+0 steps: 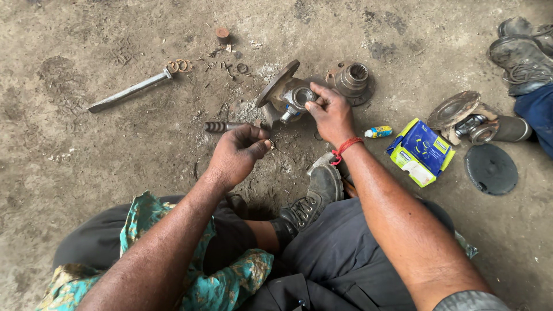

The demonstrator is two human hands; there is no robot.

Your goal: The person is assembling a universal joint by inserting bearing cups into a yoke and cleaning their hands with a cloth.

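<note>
A rusty flanged yoke [280, 92] lies on the dirty concrete floor in front of me. My right hand [329, 113], with a red thread at the wrist, grips the shiny bearing cup [302, 95] on the yoke. My left hand [241, 151] is closed around the near end of a threaded metal rod [222, 126] that lies just left of the yoke. Whether the rod is lifted I cannot tell.
A second rusty flange [351, 80] sits behind the yoke. To the right lie a small tube [378, 132], a yellow-and-blue box [421, 151], another joint part [469, 118] and a dark round disc [491, 168]. A long steel bar [130, 91] and rings [180, 65] lie far left. Someone's boots [521, 55] are at top right.
</note>
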